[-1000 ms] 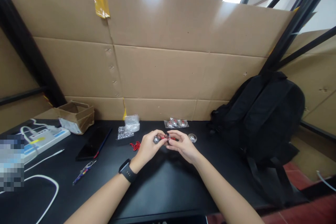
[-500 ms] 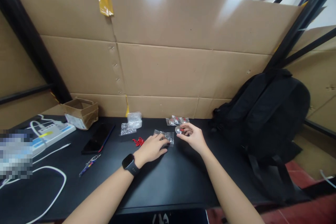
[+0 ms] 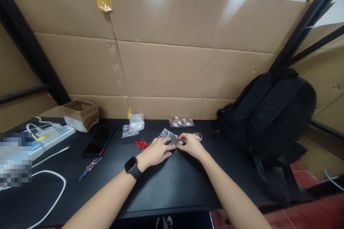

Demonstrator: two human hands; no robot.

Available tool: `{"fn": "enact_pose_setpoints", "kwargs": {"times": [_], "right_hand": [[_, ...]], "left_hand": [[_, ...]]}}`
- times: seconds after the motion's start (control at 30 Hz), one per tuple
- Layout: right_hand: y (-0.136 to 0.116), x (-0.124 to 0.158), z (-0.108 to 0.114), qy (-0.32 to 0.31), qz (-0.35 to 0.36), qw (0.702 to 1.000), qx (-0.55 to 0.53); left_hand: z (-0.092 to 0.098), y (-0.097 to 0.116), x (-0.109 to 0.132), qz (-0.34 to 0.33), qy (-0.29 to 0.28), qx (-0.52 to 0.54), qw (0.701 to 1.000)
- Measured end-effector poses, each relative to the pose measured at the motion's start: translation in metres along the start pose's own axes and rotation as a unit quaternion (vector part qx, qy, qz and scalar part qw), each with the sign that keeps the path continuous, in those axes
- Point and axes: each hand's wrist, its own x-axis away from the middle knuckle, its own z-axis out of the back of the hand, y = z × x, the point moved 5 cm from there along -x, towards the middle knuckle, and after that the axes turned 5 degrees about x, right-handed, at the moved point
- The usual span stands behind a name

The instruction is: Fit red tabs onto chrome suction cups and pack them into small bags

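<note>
My left hand [image 3: 158, 149] rests on the table with its fingers on the near edge of a clear plastic bag [image 3: 166, 133], holding it. My right hand [image 3: 192, 145] pinches a small silvery metal disc [image 3: 180, 142] with a bit of red on it. This disc is at the bag's right end, close to my left fingertips; whether it is inside the bag I cannot tell. Another round metal disc [image 3: 199, 136] lies just behind my right hand, partly hidden by it. Red cords [image 3: 141, 144] lie in a small heap left of my left hand.
Bagged discs with red centres [image 3: 181, 122] lie near the cardboard wall [image 3: 166, 71]. Clear bags [image 3: 136, 122] are at back left. Leftward are a phone [image 3: 99, 141], keychain [image 3: 90, 168], open carton [image 3: 80, 113], power strip [image 3: 59, 135] and white cable [image 3: 63, 182]. A black backpack [image 3: 276, 125] stands right.
My right hand has brought the disc left and nearer, to the bag by my left hand. The second disc now shows behind it. The bag's far end has tilted up to the left.
</note>
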Motion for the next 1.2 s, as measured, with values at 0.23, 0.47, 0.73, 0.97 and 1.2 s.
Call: {"fn": "enact_pose_setpoints", "kwargs": {"times": [0.23,0.47,0.73,0.97,1.2], "right_hand": [[0.001,0.0,-0.006,-0.004,0.037,0.997,-0.063],[0.007,-0.003,-0.021,0.013,0.01,0.984,-0.178],[0.0,-0.006,-0.019,-0.025,0.029,0.985,-0.168],[-0.005,-0.011,-0.015,0.055,0.028,0.998,-0.024],[-0.023,-0.017,-0.025,0.131,-0.005,0.983,0.128]], "left_hand": [[-0.001,-0.001,0.001,-0.001,-0.007,0.006,1.0],[-0.002,-0.003,0.001,-0.009,-0.009,0.038,0.999],[0.002,-0.005,0.003,-0.015,-0.022,0.052,0.998],[0.005,-0.002,0.001,-0.027,-0.025,0.053,0.998],[0.013,-0.01,0.003,-0.024,-0.004,0.043,0.999]]}}
